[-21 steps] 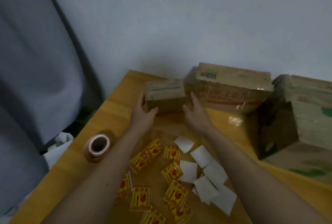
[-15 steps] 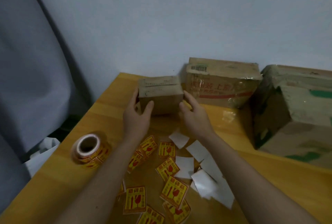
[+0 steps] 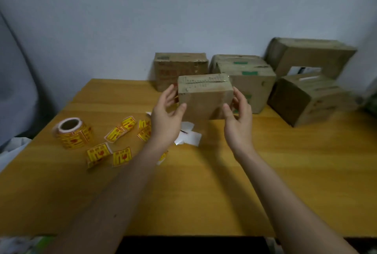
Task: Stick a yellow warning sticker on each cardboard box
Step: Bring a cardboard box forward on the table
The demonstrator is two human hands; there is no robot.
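Observation:
A small cardboard box (image 3: 205, 95) is held up above the wooden table (image 3: 204, 192), gripped between both hands. My left hand (image 3: 166, 118) holds its left side with the thumb on the front face. My right hand (image 3: 237, 120) clasps its right side. Several loose yellow warning stickers (image 3: 120, 130) lie on the table to the left, beside a roll of the same stickers (image 3: 72, 132). White backing papers (image 3: 188, 136) lie under the hands. No sticker shows on the faces of the held box that I can see.
Several larger cardboard boxes stand along the wall at the back: one (image 3: 179, 70) behind the held box, one (image 3: 248, 80) with green marks, and two (image 3: 310, 98) at the right. The table's near edge (image 3: 193, 235) runs along the bottom.
Both hands have lifted the small box off the table and brought it toward me and to the right. The view has swung right, showing more boxes.

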